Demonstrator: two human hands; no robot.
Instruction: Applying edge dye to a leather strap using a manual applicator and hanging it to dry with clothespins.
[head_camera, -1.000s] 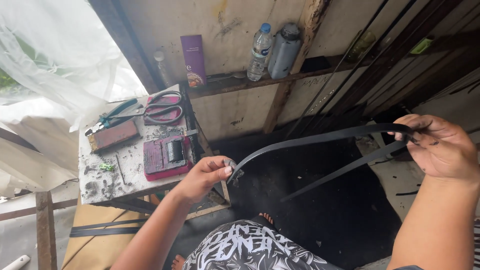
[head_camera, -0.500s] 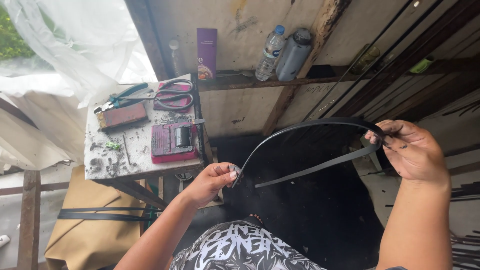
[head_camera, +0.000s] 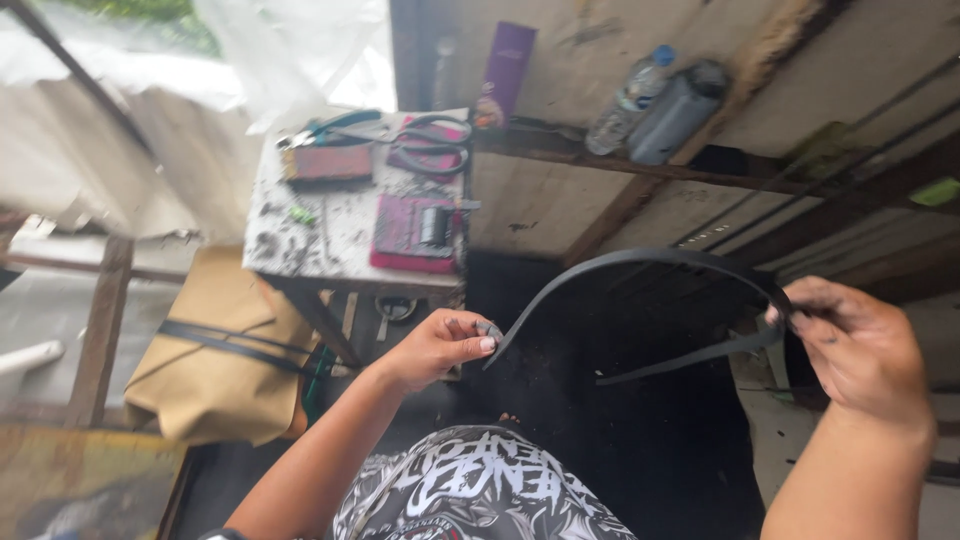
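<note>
A long black rubber strip (head_camera: 640, 260) arches between my two hands. My left hand (head_camera: 440, 345) pinches one end of it between thumb and fingers, just below the small work table (head_camera: 330, 235). My right hand (head_camera: 855, 350) grips the strip where it folds back, and the loose tail points left and down from that fold. Below the hands lies my lap in black-and-white patterned cloth (head_camera: 480, 485).
On the table lie pliers (head_camera: 320, 128), scissors (head_camera: 430, 135), a reddish block (head_camera: 325, 163) and a pink block with a small roller (head_camera: 420, 230). A purple carton (head_camera: 505, 75) and two bottles (head_camera: 655, 100) stand on a wooden ledge. A tan bag (head_camera: 215, 355) sits under the table.
My hands have come closer together, so the strip has gone from nearly straight to a high arch. The view has swung, and the table now sits nearer the centre.
</note>
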